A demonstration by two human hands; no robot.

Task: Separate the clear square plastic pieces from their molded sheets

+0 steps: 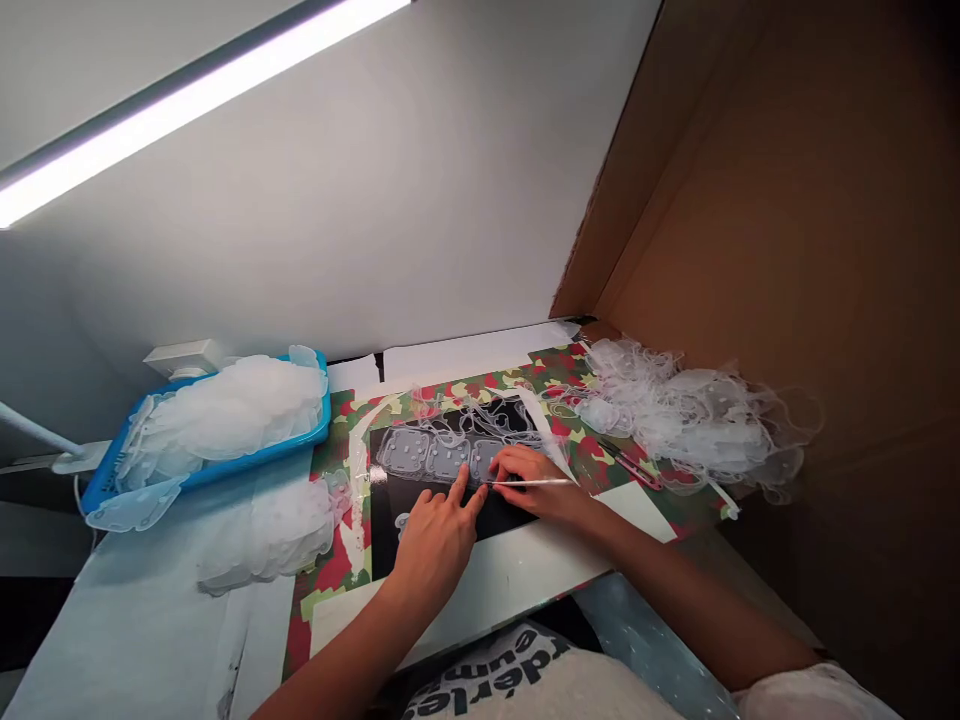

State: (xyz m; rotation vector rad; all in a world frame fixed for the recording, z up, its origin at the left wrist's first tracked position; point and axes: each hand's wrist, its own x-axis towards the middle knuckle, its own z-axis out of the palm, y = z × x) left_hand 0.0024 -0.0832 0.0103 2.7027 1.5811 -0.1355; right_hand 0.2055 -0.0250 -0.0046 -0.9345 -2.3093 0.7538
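A translucent, moulded plastic piece (409,450) with rounded sections and small raised dots lies on a black board (491,518). My left hand (437,535) rests at its near edge, index finger and thumb spread and pressed down, gripping nothing. Pinched in my right hand (529,475) is a slim white pen-like tool (553,482), its tip at the piece's lower edge close to my left fingertips. Loose clear stringy trimmings (487,418) lie along the far side of the piece.
A blue basket (214,480) heaped with translucent sheets stands at left, a stack of similar sheets (262,535) before it. At right are tangled clear scraps (690,420) and a small pink-handled tool (630,465). A cardboard wall (787,230) encloses the right side.
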